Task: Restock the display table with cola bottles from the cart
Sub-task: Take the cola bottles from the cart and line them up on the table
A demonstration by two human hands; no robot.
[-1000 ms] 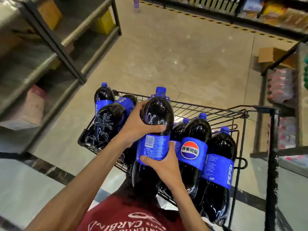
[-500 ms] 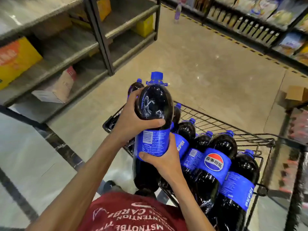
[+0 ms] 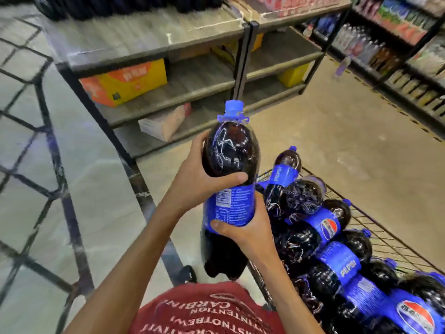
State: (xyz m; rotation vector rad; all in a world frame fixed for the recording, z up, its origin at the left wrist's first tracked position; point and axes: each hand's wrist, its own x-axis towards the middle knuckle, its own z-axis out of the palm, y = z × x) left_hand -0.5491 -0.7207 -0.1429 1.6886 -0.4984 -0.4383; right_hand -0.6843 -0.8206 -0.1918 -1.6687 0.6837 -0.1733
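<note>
Gripping one big cola bottle [image 3: 231, 153] with both hands, the person holds it upright in the air, just left of the cart [image 3: 385, 239] and in front of the grey display table [image 3: 149, 42]. The left hand [image 3: 197, 182] is wrapped round the dark shoulder of the bottle, its thumb lying across the front just above the label. The right hand [image 3: 248, 227] is clamped on the lower part of the blue label [image 3: 231, 206], thumb at the label's bottom edge. The two hands sit close together, one above the other.

The label faces the camera with its back side: a white panel and lines of small print, too fine to read. The cap [image 3: 233, 109] is blue.

In the wire cart more cola bottles [image 3: 301, 196] lie packed side by side, caps pointing away. One blue label reads "PEPSI" [image 3: 348, 268] in white letters; another shows the round red, white and blue logo [image 3: 328, 229], its writing too small to make out.

Dark bottles [image 3: 120, 6] stand blurred at the back of the table top. On a lower tier sits a yellow and orange carton [image 3: 125, 80] with blurred print, and below it a pale box [image 3: 163, 124].

The person's red shirt [image 3: 204, 312] carries white capitals, among them "INTENTION" and "CARBIN". Shelves of drinks [image 3: 397, 44] line the far right.
</note>
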